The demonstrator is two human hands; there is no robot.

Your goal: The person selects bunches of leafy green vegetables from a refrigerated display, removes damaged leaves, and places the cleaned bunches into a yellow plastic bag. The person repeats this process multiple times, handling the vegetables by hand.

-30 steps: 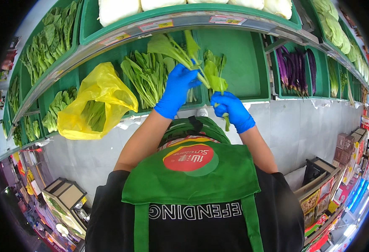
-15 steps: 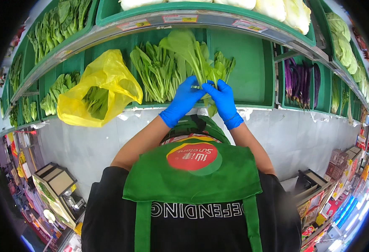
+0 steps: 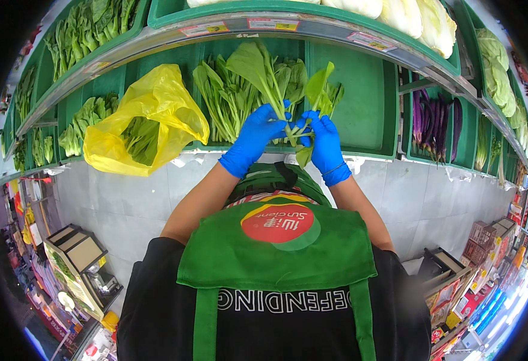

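Note:
In a blue glove, my left hand [image 3: 253,137] is closed around the stems of a leafy green [image 3: 267,78], whose broad leaf points up and away from me. My right hand [image 3: 325,144], gloved too, pinches a leaf stalk [image 3: 318,84] that leans to the right of the main stem. Both hands are close together at the stem base, over the front edge of a green tray [image 3: 390,108]. A small leaf [image 3: 303,155] hangs below my fingers. Behind my hands lies a pile of leafy greens [image 3: 225,96] in the tray.
Left of the pile rests a yellow plastic bag [image 3: 173,120] with greens inside. Purple eggplants [image 3: 437,120] lie in a tray to the right. The upper shelf edge [image 3: 330,36] runs across above, carrying Chinese cabbages [image 3: 402,18]. More greens [image 3: 89,123] lie at far left.
My hands have moved slightly apart. The leaf stalk in my right hand now tips right, away from the stem in my left. The view has shifted a little.

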